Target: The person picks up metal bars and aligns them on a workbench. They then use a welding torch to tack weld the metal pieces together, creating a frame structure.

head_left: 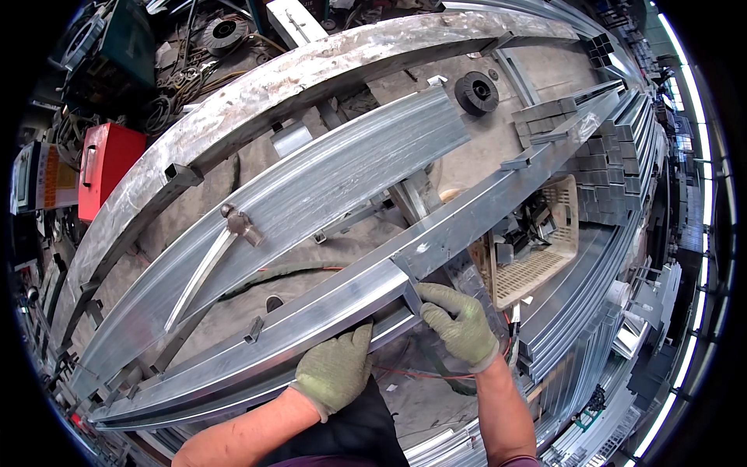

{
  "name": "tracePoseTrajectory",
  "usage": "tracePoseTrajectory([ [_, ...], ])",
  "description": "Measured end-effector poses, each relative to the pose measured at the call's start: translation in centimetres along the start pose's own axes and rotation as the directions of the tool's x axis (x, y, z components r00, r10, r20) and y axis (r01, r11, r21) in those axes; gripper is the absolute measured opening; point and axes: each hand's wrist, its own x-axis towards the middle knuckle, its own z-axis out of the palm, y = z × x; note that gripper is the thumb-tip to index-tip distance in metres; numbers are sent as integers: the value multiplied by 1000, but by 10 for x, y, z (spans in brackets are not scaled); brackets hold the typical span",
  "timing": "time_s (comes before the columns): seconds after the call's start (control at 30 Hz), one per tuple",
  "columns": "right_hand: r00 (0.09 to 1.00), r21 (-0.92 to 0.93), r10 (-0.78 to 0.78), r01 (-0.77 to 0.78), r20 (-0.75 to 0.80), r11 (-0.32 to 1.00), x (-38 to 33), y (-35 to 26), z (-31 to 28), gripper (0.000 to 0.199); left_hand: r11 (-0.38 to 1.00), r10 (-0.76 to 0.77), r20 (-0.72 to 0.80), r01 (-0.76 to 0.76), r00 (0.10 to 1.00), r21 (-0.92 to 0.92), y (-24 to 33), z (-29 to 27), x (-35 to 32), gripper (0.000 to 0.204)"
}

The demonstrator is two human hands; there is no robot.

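Observation:
A long silver metal channel (327, 310) lies slantwise in front of me, its end at the middle of the view. My left hand (334, 372), in a greenish work glove, grips the channel's near side, its fingertips hidden inside the open profile. At the channel's end my right hand (461, 323), gloved alike, is closed with thumb and fingers on the end edge. The channel rests along a longer steel beam (482, 222) that runs on to the upper right. On a wide metal sheet (342, 167) beyond it lies a hammer (210, 261) with a pale handle.
A cream plastic crate (533, 284) of metal pieces sits right of the beam. Stacked square tubes (611, 167) and long profiles (572, 327) fill the right side. A thick, whitened beam (296, 78) arches across the far side. A red box (109, 167) and black spool (476, 93) stand beyond.

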Motion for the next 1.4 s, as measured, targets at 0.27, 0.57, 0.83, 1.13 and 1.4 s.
tracePoseTrajectory([
  [0.27, 1000, -27, 8, -7, 11, 1000, -2, 6, -1, 34, 999, 31, -52, -30, 998, 10, 2, 1, 1, 49],
  [0.57, 999, -6, 15, -15, -48, 1000, -4, 2, 6, 31, 999, 28, -56, -30, 998, -29, -1, 3, 1, 47],
  [0.83, 999, -24, 46, -47, -28, 999, -5, 1, 7, 32, 1000, 8, -22, -8, 1000, 24, -1, 4, 1, 50],
  [1.13, 998, -89, 54, -51, 33, 995, 3, 11, -10, 36, 1000, -14, -81, 12, 997, -24, 3, 4, 4, 53],
  [1.4, 997, -109, 27, -19, 67, 994, 16, 43, -10, 39, 986, -139, -11, 139, 990, 93, -29, 1, -47, 56],
])
